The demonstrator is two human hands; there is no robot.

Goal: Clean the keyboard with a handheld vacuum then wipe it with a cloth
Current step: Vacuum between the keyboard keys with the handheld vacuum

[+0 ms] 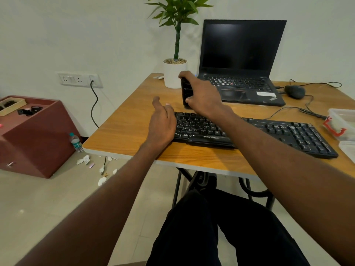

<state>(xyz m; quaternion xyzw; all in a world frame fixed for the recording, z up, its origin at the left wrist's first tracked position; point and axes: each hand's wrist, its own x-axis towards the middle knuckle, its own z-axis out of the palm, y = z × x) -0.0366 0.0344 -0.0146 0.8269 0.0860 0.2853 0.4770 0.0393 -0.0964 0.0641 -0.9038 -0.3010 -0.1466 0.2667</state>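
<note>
A black keyboard lies along the front of the wooden table. Just behind its left end stands a black handheld vacuum, upright. My right hand grips the vacuum, fingers curled round its body and thumb over its top. My left hand rests at the keyboard's left edge with relaxed fingers and holds nothing. No cloth shows in this view.
An open black laptop and a white potted plant stand at the back. A wired mouse and its cables lie at the right, beside clear plastic containers. A maroon box, a bottle and paper scraps sit on the floor.
</note>
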